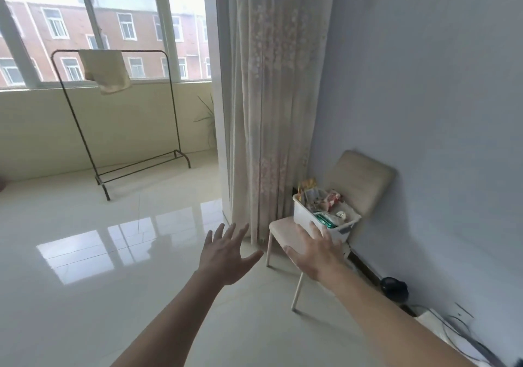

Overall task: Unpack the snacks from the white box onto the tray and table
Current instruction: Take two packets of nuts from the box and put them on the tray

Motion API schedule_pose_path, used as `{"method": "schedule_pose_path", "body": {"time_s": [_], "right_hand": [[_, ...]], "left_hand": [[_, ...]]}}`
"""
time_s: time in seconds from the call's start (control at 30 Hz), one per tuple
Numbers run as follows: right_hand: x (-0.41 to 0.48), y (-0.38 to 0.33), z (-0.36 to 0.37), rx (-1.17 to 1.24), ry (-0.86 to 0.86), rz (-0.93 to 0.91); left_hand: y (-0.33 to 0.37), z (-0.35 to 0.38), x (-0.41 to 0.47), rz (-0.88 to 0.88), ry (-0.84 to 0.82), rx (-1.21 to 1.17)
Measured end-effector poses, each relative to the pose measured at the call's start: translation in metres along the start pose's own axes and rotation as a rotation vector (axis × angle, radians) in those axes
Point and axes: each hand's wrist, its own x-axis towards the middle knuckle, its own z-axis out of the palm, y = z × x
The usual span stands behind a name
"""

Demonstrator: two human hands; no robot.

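Floor: pale glossy tile [141, 296] runs beneath us and mirrors the window light.
Left hand [226, 253]: we hold it out ahead with the fingers spread wide and nothing in it.
Right hand [317, 253]: we reach it flat toward the white box [302, 214], fingers straight and gripping nothing. We cannot tell whether the fingertips touch the box front.
Risk, grip: we judge that a one-sided push from a flat hand could slide the box along the seat instead of lifting it.
Risk, load: the snacks [328, 199] stand above the rim, so any tilt in lifting could shed the top packets.
Risk, carry: the tray and table are out of view, so we expect to carry the box across slick tile, with a dark object [394, 289] lying by the wall.
White box, place: it stands on the seat of the chair [359, 180], just beside the wall.
White box, look: it is an open-topped white plastic tub with a grey fitting at its near end.
Snacks, look: we count a red-and-white packet, a yellow one at the far corner and a green one nearest us, all loosely heaped.
Chair: it has beige padding and thin white legs, and we judge it light.
Curtain [268, 83]: it hangs pale and full-length behind the chair.
Clothes rack [119, 174]: this dark frame stands farthest off, by the window, with one cloth draped over its bar.
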Motion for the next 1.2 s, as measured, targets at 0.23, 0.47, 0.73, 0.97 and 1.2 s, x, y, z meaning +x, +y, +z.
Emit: {"method": "schedule_pose_path", "body": {"time_s": [0.23, 0.47, 0.73, 0.97, 1.2], "right_hand": [[0.073, 0.033, 0.000, -0.023, 0.030, 0.175], [0.147, 0.033, -0.006, 0.005, 0.072, 0.319], [0.190, 0.036, 0.012, 0.072, 0.058, 0.470], [0.232, 0.059, 0.024, 0.108, 0.022, 0.559], [0.304, 0.095, 0.042, 0.166, 0.019, 0.598]], "left_hand": [[0.013, 0.014, 0.124, 0.188, -0.048, -0.010], [0.010, 0.014, 0.243, 0.370, -0.094, 0.022], [0.006, 0.021, 0.325, 0.497, -0.140, 0.050], [0.016, 0.043, 0.390, 0.546, -0.166, 0.059], [0.027, 0.073, 0.461, 0.553, -0.228, 0.098]]}}
